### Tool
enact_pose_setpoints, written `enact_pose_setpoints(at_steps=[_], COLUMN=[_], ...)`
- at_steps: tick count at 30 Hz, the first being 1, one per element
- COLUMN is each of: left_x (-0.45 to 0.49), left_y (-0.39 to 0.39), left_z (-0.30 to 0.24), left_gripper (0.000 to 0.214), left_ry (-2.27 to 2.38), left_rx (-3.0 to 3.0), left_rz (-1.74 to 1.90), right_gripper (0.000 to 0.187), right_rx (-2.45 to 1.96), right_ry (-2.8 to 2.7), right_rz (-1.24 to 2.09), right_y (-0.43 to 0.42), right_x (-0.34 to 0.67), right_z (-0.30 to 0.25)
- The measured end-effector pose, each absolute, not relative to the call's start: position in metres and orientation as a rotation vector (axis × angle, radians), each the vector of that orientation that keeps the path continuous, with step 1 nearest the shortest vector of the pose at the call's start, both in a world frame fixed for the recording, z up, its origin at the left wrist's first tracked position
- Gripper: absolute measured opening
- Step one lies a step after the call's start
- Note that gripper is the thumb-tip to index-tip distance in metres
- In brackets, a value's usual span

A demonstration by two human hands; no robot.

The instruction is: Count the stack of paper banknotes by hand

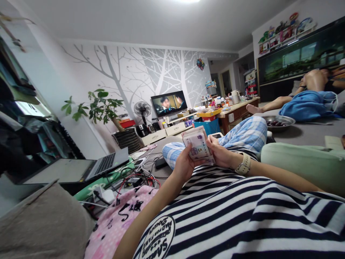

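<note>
A stack of banknotes (198,144) is held up between my two hands, above my lap. A purple note with a 5 on it lies on its front face, and the edges of other notes show along its top. My left hand (186,162) grips the lower left edge with the thumb on the face. On the opposite side, my right hand (219,153) closes on the right edge, its thumb near the upper corner. A pale watch (244,163) is on my right wrist. Some fingers of both hands are hidden behind the notes.
An open laptop (107,163) stands at left beside tangled cables (134,178) and a pink blanket (121,216). To the right are a metal bowl (279,122) of dark round items, a green cushion (299,156) and another person's leg (272,104). A cluttered table (237,109) stands ahead.
</note>
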State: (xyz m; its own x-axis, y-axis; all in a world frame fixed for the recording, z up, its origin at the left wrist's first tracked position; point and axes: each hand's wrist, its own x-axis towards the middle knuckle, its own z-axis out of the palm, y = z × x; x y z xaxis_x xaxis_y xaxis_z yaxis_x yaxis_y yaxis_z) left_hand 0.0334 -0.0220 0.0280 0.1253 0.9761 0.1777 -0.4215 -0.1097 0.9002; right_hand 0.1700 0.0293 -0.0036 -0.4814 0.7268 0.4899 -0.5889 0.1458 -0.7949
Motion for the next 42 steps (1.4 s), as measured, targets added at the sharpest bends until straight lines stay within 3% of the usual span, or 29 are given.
enact_pose_setpoints(at_steps=[9, 19, 30, 42], left_x=[0.034, 0.032, 0.035, 0.034], left_y=[-0.015, -0.017, -0.008, -0.007], left_z=[0.02, 0.017, 0.017, 0.015], left_gripper=[0.029, 0.029, 0.023, 0.022], left_ry=[0.781, 0.803, 0.843, 0.831], left_rx=[1.149, 1.257, 1.092, 1.126], left_rz=[1.457, 1.354, 1.564, 1.543], right_gripper=[0.05, 0.062, 0.04, 0.036], right_rx=[-0.214, -0.279, -0.359, -0.526], right_ry=[-1.382, -1.365, -1.362, -1.516], right_rz=[1.235, 1.17, 0.839, 0.596], right_y=[0.038, 0.035, 0.031, 0.026], right_x=[0.17, 0.169, 0.178, 0.182], right_z=[-0.01, -0.009, -0.002, -0.001])
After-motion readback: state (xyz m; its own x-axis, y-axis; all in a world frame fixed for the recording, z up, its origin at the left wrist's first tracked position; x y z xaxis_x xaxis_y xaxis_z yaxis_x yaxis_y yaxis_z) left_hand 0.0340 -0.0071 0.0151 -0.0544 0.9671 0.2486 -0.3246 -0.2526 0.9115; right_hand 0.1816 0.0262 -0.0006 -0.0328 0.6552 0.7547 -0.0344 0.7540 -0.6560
